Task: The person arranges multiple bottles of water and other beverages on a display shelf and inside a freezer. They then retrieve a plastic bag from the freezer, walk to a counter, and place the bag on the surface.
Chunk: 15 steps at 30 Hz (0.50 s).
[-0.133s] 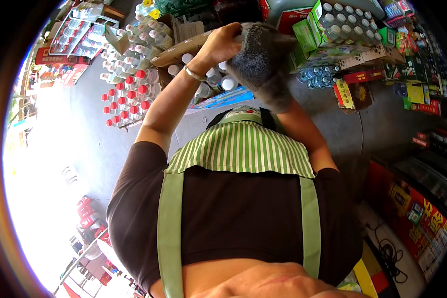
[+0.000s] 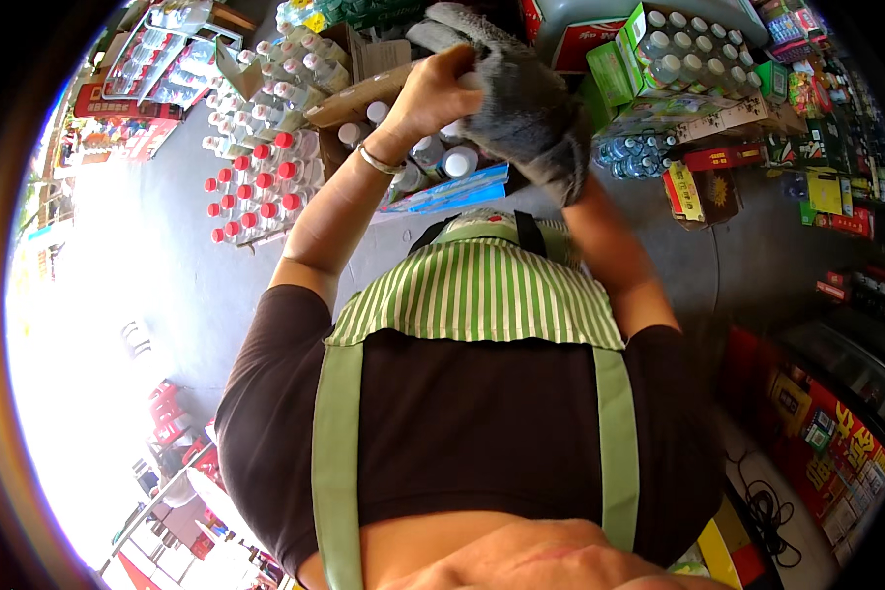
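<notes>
Two hands raised | left hand [image 2: 433,93] grips grey cloth [image 2: 526,98] | right hand hidden beneath

The right hand [image 2: 551,147] at upper centre is almost wholly covered by a grey fuzzy cloth [image 2: 521,98], so its grip cannot be told. The left hand [image 2: 433,93] closes on the cloth's edge, and what lies under its fingers is hidden. The cardboard box [image 2: 364,93] of white-capped bottles [image 2: 459,160] behind them is half covered. At the left of the frame, glare washes out the floor. At the lower edge, the green-strapped apron [image 2: 336,462] is cut off.
</notes>
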Each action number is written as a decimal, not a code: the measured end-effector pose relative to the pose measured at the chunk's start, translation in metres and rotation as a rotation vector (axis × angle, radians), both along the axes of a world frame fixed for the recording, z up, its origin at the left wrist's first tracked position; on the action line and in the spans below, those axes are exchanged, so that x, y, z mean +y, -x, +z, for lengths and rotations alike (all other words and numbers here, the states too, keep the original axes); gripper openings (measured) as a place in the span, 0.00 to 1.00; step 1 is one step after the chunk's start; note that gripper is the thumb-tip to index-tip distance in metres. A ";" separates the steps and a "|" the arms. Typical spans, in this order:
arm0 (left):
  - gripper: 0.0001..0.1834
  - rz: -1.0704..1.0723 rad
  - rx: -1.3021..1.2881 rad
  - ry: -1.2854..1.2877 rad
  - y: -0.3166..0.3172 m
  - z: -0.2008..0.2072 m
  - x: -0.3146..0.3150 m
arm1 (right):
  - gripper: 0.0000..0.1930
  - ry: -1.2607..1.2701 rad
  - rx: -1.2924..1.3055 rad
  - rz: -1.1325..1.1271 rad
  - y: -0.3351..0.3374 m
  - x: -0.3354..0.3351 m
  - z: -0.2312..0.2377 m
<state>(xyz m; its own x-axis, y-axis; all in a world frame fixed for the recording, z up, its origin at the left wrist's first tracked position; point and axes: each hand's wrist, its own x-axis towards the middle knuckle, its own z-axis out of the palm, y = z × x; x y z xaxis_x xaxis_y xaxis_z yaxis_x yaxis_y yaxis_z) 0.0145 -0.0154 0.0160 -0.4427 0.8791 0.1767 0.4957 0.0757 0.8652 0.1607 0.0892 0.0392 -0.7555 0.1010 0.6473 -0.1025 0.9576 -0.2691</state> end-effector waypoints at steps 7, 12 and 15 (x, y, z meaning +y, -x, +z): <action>0.19 0.064 0.078 0.005 0.011 0.027 -0.015 | 0.28 0.606 -0.235 0.103 -0.006 0.019 -0.099; 0.19 -0.048 0.500 -0.139 0.001 0.036 -0.003 | 0.15 -0.122 -0.423 -0.092 -0.004 0.074 -0.174; 0.21 -0.105 0.567 -0.137 0.003 0.012 0.003 | 0.22 -0.447 -0.466 -0.212 -0.001 0.059 -0.110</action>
<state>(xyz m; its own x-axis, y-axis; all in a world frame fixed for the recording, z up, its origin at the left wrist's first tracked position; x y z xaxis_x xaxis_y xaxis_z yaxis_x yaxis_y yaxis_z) 0.0111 -0.0122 0.0282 -0.1574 0.8657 0.4751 0.8824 -0.0927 0.4612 0.1615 0.1484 -0.0711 -0.9589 0.0763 0.2732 0.1308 0.9736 0.1872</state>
